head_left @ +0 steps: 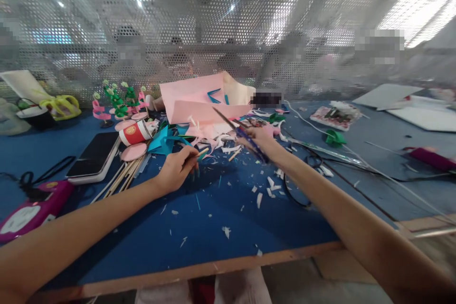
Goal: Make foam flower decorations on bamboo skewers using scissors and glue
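My right hand point(261, 141) is closed round a pair of scissors point(228, 120), slightly blurred. Their blades point up and to the left, parted a little, over a heap of paper scraps. Lower down on the left, my left hand point(178, 167) pinches a small pale stick point(203, 152) with a bit of teal paper at it. Just behind that hand lies folded blue paper point(163, 141). Large pink paper sheets point(194, 92) stand behind the scraps, with dark blue cut strips point(213, 96) on them.
Left of my hands lie a phone point(94, 156), wooden sticks point(124, 175), a tipped red-and-white paper cup point(134, 133) and green-and-pink paper plants point(119, 102). A purple glue gun point(33, 209) is nearer me. Cables point(356, 166) cross the right side; perforated mesh point(213, 23) rises behind.
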Demonstrator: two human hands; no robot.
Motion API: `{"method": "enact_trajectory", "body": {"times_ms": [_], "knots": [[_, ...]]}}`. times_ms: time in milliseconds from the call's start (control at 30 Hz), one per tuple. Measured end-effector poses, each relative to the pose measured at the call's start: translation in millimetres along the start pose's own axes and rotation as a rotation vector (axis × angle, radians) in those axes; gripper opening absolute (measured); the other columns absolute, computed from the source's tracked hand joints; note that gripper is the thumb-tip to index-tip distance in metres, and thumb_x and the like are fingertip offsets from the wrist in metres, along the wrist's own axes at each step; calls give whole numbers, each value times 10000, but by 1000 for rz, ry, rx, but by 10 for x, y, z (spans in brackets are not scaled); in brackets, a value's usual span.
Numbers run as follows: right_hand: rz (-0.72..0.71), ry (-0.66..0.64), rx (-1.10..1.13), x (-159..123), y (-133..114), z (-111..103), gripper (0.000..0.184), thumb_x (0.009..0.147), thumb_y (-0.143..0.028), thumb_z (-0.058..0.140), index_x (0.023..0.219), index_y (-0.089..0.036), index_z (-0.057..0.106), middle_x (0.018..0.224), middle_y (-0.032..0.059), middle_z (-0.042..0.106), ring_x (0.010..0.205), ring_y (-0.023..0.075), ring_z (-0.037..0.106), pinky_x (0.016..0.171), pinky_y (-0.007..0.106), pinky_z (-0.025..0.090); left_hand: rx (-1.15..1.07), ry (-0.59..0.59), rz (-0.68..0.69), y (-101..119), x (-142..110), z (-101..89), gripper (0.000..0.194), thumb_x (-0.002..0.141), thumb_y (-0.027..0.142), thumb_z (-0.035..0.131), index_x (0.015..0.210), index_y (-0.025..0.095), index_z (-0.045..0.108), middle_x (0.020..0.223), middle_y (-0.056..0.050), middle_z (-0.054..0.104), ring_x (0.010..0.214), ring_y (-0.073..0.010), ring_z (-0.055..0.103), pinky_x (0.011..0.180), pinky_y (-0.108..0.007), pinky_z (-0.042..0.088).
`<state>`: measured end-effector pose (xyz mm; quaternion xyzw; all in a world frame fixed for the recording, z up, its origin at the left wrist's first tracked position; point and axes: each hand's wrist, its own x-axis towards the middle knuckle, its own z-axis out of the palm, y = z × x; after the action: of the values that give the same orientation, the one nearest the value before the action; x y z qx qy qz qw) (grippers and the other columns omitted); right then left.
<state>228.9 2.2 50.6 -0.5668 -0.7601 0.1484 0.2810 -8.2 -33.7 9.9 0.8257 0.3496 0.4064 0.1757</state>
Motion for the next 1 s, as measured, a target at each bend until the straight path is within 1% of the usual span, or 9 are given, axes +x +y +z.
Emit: {"method": "enact_trajectory", "body": {"times_ms": [67,167,267,367,433,500,667,800,1000], "knots": [[17,-47,213,-30,-55,-4,328,768,-385,265,666,-170,491,478,9,471,430,132,481,443,265,398,-10,3,2,0,0,3,60,843,196,386,813,178,435,604,33,567,473,-61,522,493,-165,407],[45,-112,539,-102,-137,6,307,773,-313,211,764,-165,480,658,56,580,512,133,545,513,283,458,-32,24,-11,5,6,7,66,844,202,384,817,173,437,604,27,568,471,-61,518,483,-165,408],[203,-196,1047,-146,-173,59,225,770,-303,314,756,-171,496,771,86,639,568,146,585,572,302,483,-51,82,-53,12,16,11,75,847,219,387,826,171,441,598,26,568,463,-60,511,472,-164,402],[296,-239,1296,-139,-137,180,152,739,-268,387,713,-184,510,827,86,662,698,184,627,654,338,501,-81,125,-114,14,37,9,70,842,224,395,830,174,442,600,29,564,457,-60,509,468,-165,402],[321,-242,1338,-116,-84,272,100,712,-243,441,698,-185,521,849,83,668,751,204,634,687,359,506,-92,134,-181,1,61,6,51,830,211,408,810,176,439,609,31,562,451,-61,509,466,-167,402],[337,-218,1324,-90,-28,342,32,685,-205,506,702,-188,526,830,68,676,731,209,640,676,372,514,-99,135,-264,-35,88,5,41,820,199,419,790,177,435,614,33,556,444,-62,509,466,-172,404],[330,-184,1291,-66,25,383,55,680,-185,551,726,-189,522,800,65,683,653,209,648,582,362,533,-189,78,-465,-177,132,32,56,802,165,422,748,173,434,616,32,542,420,-62,500,413,-171,383],[344,-176,1231,-79,-19,365,71,706,-184,532,777,-181,524,783,71,685,590,202,646,463,311,522,-176,26,-454,-209,130,45,45,787,147,442,748,170,444,599,34,544,429,-59,503,424,-164,386],[388,-160,1212,-88,-79,339,72,762,-142,458,808,-159,512,709,66,685,537,177,640,451,279,522,-148,-4,-433,-158,124,25,31,792,158,442,764,168,453,614,26,554,436,-60,502,435,-168,393]]}}
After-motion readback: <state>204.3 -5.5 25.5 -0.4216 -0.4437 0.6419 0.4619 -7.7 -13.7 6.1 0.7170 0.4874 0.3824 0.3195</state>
